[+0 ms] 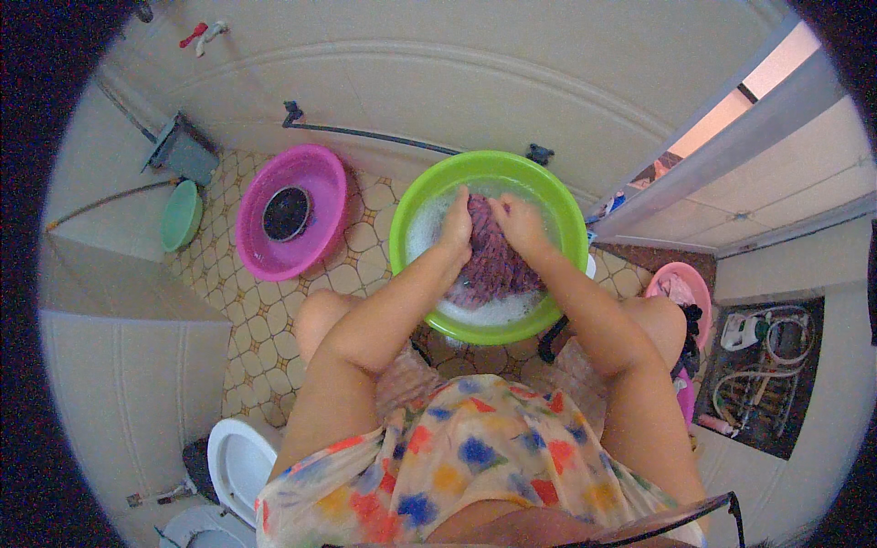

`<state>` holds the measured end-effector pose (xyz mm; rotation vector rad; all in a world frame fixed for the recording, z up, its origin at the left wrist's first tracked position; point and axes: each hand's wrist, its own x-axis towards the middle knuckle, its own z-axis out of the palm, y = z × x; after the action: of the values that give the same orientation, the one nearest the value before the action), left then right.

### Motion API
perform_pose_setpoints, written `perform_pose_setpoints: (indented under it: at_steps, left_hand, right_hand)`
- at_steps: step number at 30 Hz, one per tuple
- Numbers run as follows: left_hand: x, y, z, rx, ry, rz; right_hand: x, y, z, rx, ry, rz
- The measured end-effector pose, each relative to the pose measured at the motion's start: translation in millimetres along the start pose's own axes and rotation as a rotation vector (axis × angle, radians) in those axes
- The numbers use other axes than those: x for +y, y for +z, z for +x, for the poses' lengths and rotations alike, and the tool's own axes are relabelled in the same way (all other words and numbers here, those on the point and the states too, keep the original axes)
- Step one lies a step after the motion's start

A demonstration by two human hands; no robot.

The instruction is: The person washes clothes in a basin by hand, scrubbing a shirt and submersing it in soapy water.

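Note:
Before me on the tiled floor stands a lime-green plastic basin (pixel 486 333) with soapy, sudsy water (pixel 425 229) in it. A wet purple patterned cloth (pixel 490 264) lies bunched in the water, partly under the suds. My left hand (pixel 457 222) grips the cloth's upper left edge, thumb and fingers around it. Opposite, my right hand (pixel 519 220) holds the upper right edge with bent fingers. The two hands are a short way apart, with cloth between them. Some fingertips are hidden in the folds.
Left of the basin stands a magenta tub (pixel 329 233) holding a dark round container (pixel 286 214). A small mint-green basin (pixel 181 216) is farther left, by a grey bin-like box (pixel 185 151). Clothes fill a pink basin (pixel 699 294) at right. A toilet seat (pixel 240 445) is at lower left.

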<state>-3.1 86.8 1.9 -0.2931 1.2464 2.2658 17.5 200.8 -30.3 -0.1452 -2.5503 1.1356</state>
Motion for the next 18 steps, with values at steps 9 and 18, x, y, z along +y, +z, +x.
perform_pose_setpoints:
  at_steps: [9, 18]
  left_hand:
    - [-25, -69, 75, 0.115, 0.524, 1.04]
    - [-32, -55, 57, -0.075, 0.156, 0.285]
  right_hand:
    - [1, -8, -7, -0.32, 0.098, -0.305]
    - [26, 21, -4, -0.104, 0.239, 0.094]
